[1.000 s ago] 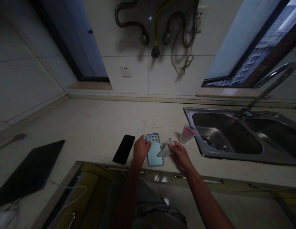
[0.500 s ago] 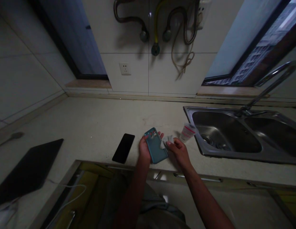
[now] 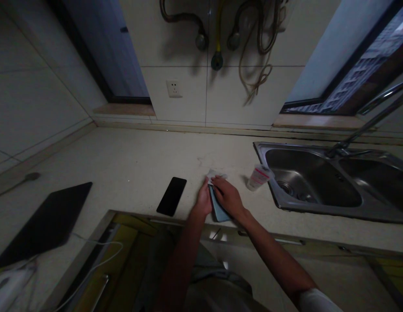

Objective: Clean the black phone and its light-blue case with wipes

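A blue-green phone case is held over the counter's front part, its upper half covered by my fingers. My left hand grips the case along its left edge. Across the case lies my right hand, closed on a crumpled white tissue pressed at the top end. The right fingertips are partly hidden by the tissue. Left of my hands, a black phone lies flat on the counter. To the right stands a clear plastic cup with red markings, slightly tilted in view, beside the sink.
A double steel sink with a curved faucet is set into the counter at right. A dark flat panel lies at left near a white cable. Pipes and a socket are on the wall.
My right hand has moved left with the tissue, from beside the phone case onto its top end. It now covers much of the case. The whole view has shifted slightly.
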Action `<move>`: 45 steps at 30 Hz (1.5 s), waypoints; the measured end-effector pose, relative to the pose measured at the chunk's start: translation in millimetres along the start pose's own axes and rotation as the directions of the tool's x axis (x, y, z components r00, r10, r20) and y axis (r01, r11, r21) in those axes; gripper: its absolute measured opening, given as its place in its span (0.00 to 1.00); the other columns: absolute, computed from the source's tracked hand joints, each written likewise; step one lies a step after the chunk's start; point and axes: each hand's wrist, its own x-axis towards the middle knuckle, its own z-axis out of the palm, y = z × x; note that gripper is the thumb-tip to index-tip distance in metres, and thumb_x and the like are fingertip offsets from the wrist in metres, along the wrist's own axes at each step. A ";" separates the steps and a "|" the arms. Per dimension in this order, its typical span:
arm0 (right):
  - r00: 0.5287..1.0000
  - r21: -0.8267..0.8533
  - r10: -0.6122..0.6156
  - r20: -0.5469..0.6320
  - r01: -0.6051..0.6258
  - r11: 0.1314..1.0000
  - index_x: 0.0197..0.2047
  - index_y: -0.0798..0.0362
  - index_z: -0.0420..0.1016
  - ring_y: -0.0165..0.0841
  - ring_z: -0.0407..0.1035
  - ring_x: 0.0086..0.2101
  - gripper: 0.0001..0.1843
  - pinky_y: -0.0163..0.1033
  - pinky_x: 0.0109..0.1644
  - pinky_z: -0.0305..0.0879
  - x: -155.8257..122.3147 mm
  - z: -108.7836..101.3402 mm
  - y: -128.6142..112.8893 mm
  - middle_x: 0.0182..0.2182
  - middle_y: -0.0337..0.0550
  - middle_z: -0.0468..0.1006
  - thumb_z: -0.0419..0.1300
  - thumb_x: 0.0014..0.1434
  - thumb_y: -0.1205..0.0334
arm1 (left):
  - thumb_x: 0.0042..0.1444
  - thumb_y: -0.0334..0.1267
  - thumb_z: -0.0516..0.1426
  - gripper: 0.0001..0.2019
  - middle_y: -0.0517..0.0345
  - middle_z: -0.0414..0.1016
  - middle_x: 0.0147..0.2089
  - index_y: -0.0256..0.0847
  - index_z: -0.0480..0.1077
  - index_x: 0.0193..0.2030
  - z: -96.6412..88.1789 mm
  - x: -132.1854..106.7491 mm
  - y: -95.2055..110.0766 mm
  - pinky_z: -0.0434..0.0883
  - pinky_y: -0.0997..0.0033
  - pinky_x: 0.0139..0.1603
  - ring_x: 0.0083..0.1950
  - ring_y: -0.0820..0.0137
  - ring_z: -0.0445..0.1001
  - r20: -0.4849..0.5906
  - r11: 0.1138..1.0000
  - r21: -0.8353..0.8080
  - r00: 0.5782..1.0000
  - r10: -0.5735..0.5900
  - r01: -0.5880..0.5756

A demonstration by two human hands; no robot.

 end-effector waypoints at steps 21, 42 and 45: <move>0.863 -0.117 -0.299 0.408 0.374 0.920 0.58 0.53 0.74 0.40 0.72 0.56 0.21 0.49 0.65 0.65 -76.0 -51.3 -26.6 0.54 0.50 0.79 0.52 0.65 0.71 | 0.63 0.61 0.45 0.33 0.39 0.78 0.48 0.32 0.70 0.55 -10.3 -1.2 6.7 0.74 0.53 0.46 0.47 0.55 0.78 -0.025 0.997 -0.047 0.998 0.055 -0.056; 0.972 -0.343 0.065 0.224 0.016 0.939 0.67 0.68 0.61 0.56 0.47 0.68 0.34 0.67 0.68 0.48 -12.1 -0.1 -11.8 0.67 0.72 0.58 0.52 0.67 0.49 | 0.63 0.51 0.52 0.20 0.45 0.81 0.43 0.36 0.75 0.39 -10.7 10.3 -3.5 0.65 0.55 0.64 0.55 0.54 0.76 -0.066 0.997 0.010 0.995 0.076 -0.075; 0.970 -0.288 -0.016 0.243 0.087 0.954 0.66 0.66 0.62 0.54 0.49 0.68 0.30 0.66 0.68 0.50 -19.8 -1.7 -11.3 0.66 0.70 0.60 0.54 0.65 0.58 | 0.65 0.53 0.49 0.23 0.42 0.80 0.46 0.35 0.75 0.44 -9.9 7.5 -1.5 0.66 0.53 0.63 0.55 0.53 0.76 -0.036 0.999 -0.011 0.998 0.051 -0.051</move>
